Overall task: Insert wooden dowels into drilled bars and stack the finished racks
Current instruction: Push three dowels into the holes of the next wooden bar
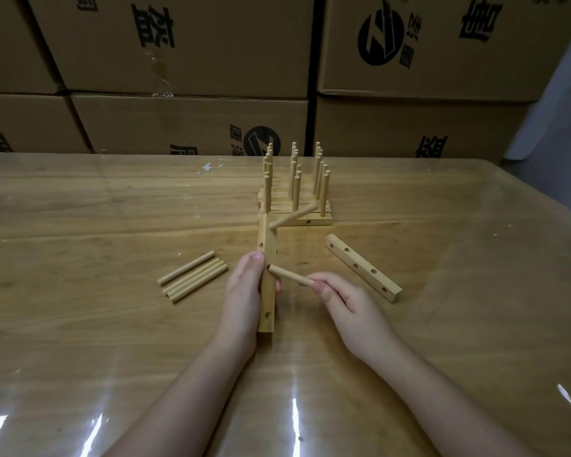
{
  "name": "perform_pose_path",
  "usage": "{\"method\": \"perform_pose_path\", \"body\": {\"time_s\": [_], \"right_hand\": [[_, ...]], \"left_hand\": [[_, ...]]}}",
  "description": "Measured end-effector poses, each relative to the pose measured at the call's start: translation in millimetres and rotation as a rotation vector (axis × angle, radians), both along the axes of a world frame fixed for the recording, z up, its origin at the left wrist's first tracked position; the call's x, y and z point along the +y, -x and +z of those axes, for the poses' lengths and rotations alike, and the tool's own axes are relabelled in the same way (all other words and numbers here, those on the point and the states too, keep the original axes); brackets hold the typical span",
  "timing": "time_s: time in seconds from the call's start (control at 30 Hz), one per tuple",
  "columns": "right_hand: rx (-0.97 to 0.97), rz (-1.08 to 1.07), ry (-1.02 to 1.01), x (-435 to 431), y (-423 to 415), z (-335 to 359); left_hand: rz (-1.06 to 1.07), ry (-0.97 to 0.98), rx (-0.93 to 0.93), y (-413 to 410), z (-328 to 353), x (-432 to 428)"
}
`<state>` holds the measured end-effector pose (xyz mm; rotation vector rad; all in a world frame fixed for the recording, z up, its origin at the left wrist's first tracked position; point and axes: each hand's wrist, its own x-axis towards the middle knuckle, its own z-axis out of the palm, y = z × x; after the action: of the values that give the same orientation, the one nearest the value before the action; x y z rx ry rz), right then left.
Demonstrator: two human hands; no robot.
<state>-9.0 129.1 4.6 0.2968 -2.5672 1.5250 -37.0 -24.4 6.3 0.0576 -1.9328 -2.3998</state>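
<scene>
Bare forearms [185, 390], bare left hand [244, 291] and right hand [346, 301], fingernails [259, 255] trimmed short

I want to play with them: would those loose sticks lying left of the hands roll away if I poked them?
Probably yes: the loose dowels are round and smooth, and the table looks glossy, so a sideways poke would likely roll them. They look stiff too; the dowel pinched by the right hand is straight.
</scene>
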Motion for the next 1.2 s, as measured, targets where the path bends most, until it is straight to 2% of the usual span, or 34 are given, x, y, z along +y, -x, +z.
{"method": "perform_pose_path", "body": {"time_s": [0.13, 0.37, 0.67, 1.2], "right_hand": [[0.087, -0.047, -0.122, 3.0, 0.9, 2.7], [0.392, -0.081, -0.4, 8.3, -0.7, 15.3], [0.546, -0.129, -0.632, 1.3, -4.0, 26.4], [0.405, -0.075, -0.497, 2.5, -1.4, 20.3]], "left_hand": [[-0.021, -0.03, 0.018, -0.5, 0.3, -0.7], [-0.041, -0.046, 0.038, -2.8, 1.0, 0.7], [-0.001, -0.028, 0.057, -2.8, -1.7, 0.5], [-0.034, 0.094, 0.057, -8.5, 3.8, 3.3]]}}
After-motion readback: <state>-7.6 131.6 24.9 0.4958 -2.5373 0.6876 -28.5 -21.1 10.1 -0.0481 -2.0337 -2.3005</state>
